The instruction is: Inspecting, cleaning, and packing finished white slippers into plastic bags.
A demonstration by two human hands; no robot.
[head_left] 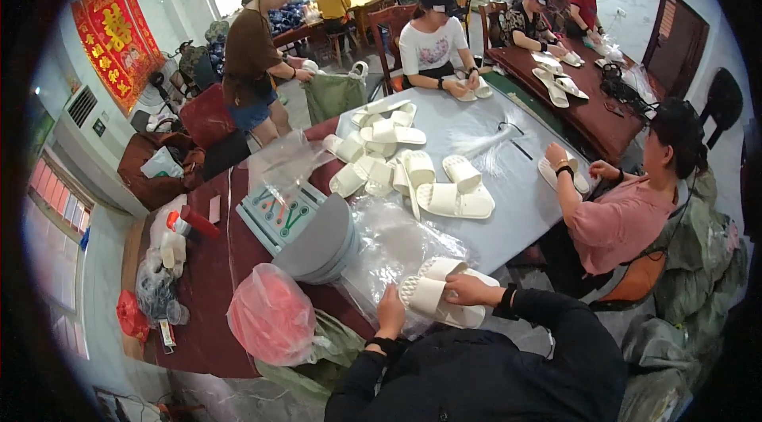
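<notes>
At the near edge of the table I hold a pair of cream slide slippers [438, 303] with ridged footbeds and broad straps. My left hand [390, 312] closes on the pair's left end. From the other side, my right hand [470, 292] grips the slippers by the strap area, thumb and fingers closed. Under and beyond them lies a clear plastic bag [397, 232], crumpled and shiny. Past the bag is a loose pile of similar cream slippers [382, 136], and one pair [456, 196] rests nearest me.
A grey-topped stool-like object [317, 239] and a teal box [278, 212] stand left of the bag. Beside me is a pink-filled plastic bag [272, 315]. White ties [492, 136] lie on the grey tabletop [524, 176]. Co-workers handle slippers at the right and far edges.
</notes>
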